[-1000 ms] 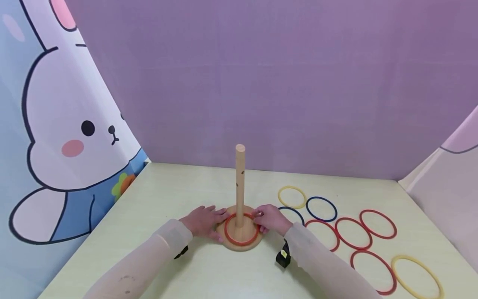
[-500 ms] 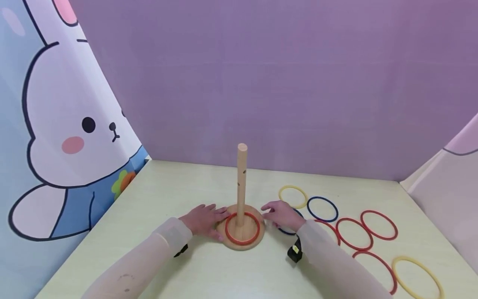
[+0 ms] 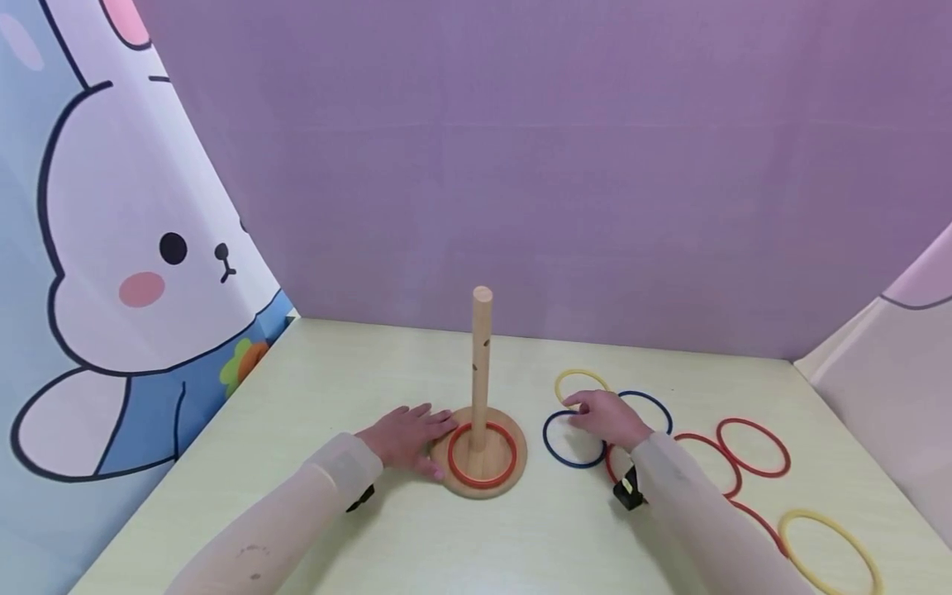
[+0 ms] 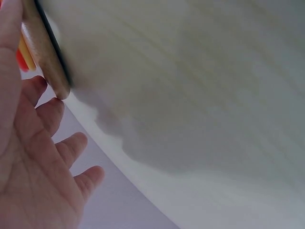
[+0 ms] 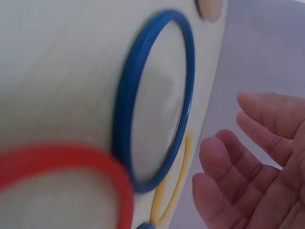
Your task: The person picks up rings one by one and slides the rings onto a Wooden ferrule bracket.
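A wooden post (image 3: 481, 364) stands upright on a round wooden base (image 3: 519, 471). One red ring (image 3: 476, 484) lies on the base around the post's foot. My left hand (image 3: 402, 440) rests against the base's left side, fingers spread; in the left wrist view its fingertips meet the base's edge (image 4: 45, 57). To the right, my right hand (image 3: 608, 417) hovers over the near blue ring (image 3: 574, 466), fingers loosely bent and holding nothing. The right wrist view shows that blue ring (image 5: 125, 109) lying flat on the table, apart from the fingers. Behind it lies a yellow ring (image 3: 573, 373).
Farther right, a second blue ring (image 3: 641, 394), several red rings, one being the far red ring (image 3: 751, 421), and a front yellow ring (image 3: 806, 513) lie on the pale table (image 3: 357, 364). My right forearm covers parts of some. A purple cloth (image 3: 595, 182) hangs behind the table.
My right hand has let go of the red ring on the base and moved right, over the near blue ring. The left hand has stayed at the base.
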Action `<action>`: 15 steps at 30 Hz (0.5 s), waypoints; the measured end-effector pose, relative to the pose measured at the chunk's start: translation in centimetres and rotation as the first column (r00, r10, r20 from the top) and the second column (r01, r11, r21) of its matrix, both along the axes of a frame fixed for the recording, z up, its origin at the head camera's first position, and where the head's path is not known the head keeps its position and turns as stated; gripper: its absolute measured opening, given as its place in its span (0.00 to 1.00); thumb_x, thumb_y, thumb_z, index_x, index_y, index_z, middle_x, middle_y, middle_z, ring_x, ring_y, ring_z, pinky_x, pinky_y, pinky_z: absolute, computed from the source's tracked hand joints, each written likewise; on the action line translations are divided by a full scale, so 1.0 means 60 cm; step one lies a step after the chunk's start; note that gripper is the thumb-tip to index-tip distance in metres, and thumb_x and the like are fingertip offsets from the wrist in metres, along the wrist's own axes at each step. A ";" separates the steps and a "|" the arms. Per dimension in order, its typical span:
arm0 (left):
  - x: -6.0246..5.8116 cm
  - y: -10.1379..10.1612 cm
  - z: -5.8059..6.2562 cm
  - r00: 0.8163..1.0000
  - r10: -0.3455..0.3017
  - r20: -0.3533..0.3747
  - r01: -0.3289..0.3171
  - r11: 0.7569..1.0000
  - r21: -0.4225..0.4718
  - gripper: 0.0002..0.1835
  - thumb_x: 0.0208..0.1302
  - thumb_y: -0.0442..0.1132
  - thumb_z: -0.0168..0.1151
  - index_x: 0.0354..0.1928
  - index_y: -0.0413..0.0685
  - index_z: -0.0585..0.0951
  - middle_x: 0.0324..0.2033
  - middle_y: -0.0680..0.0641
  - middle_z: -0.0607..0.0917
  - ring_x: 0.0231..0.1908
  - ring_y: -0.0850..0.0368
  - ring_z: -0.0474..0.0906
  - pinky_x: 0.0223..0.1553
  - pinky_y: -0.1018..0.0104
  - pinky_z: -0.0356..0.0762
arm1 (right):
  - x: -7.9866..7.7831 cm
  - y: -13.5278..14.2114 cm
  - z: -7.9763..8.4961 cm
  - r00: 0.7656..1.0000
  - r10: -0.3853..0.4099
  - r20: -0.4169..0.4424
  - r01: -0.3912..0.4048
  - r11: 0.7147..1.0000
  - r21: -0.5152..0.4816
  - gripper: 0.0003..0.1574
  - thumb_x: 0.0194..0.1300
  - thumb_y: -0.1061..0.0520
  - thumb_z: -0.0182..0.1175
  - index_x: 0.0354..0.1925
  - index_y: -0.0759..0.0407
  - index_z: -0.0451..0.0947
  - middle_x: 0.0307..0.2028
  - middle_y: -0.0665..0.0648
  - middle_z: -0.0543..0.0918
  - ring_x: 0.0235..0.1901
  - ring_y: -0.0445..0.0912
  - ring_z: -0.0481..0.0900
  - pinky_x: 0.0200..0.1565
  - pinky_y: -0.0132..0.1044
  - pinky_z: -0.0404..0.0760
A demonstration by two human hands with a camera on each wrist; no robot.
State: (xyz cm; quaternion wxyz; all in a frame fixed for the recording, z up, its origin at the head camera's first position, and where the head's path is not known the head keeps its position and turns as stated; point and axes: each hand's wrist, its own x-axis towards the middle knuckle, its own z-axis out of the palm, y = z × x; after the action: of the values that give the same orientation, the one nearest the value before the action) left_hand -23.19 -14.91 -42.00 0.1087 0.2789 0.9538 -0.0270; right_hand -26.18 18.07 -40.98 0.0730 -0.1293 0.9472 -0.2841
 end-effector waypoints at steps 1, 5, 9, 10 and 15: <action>-0.001 0.000 0.000 1.000 0.000 0.001 0.000 1.000 0.001 0.46 0.52 0.65 0.66 0.71 0.57 0.64 0.70 0.51 0.64 0.68 0.42 0.57 0.65 0.46 0.59 | 0.000 0.002 0.000 1.000 -0.002 -0.006 0.002 1.000 0.014 0.19 0.62 0.61 0.63 0.52 0.62 0.80 0.37 0.57 0.81 0.33 0.47 0.76 0.36 0.41 0.79; -0.002 -0.002 -0.003 1.000 0.002 0.010 -0.002 1.000 0.009 0.47 0.52 0.65 0.66 0.72 0.57 0.63 0.70 0.51 0.64 0.69 0.43 0.57 0.65 0.46 0.58 | 0.000 0.009 -0.001 1.000 -0.003 -0.018 0.004 0.998 0.060 0.19 0.61 0.63 0.63 0.51 0.61 0.81 0.34 0.55 0.80 0.29 0.46 0.74 0.32 0.38 0.76; 0.000 -0.003 0.000 1.000 -0.001 0.019 0.001 1.000 0.019 0.46 0.52 0.65 0.66 0.71 0.56 0.64 0.70 0.51 0.64 0.69 0.42 0.57 0.65 0.46 0.59 | -0.001 0.013 -0.002 1.000 0.004 -0.028 -0.002 0.996 0.090 0.19 0.60 0.64 0.63 0.51 0.60 0.81 0.33 0.55 0.80 0.29 0.45 0.74 0.31 0.38 0.75; 0.000 -0.003 0.001 1.000 -0.004 0.020 0.004 1.000 0.021 0.46 0.52 0.65 0.66 0.71 0.55 0.64 0.70 0.50 0.64 0.69 0.42 0.57 0.65 0.46 0.59 | -0.001 0.014 -0.001 1.000 0.005 -0.026 -0.003 0.996 0.091 0.19 0.60 0.65 0.63 0.51 0.61 0.81 0.33 0.55 0.80 0.29 0.46 0.74 0.31 0.38 0.75; -0.002 -0.004 0.003 1.000 -0.004 0.025 0.003 1.000 0.027 0.47 0.52 0.65 0.66 0.72 0.56 0.63 0.70 0.51 0.64 0.68 0.42 0.58 0.65 0.46 0.58 | -0.008 0.023 -0.003 0.999 0.022 -0.023 -0.020 0.996 0.085 0.19 0.59 0.66 0.62 0.51 0.62 0.81 0.31 0.54 0.80 0.28 0.45 0.73 0.31 0.37 0.75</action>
State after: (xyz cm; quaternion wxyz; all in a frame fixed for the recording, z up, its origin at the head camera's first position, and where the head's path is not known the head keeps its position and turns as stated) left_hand -23.31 -15.14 -41.81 0.1168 0.2823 0.9521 -0.0109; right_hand -26.67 19.45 -41.17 0.0702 -0.1397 0.9578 -0.2414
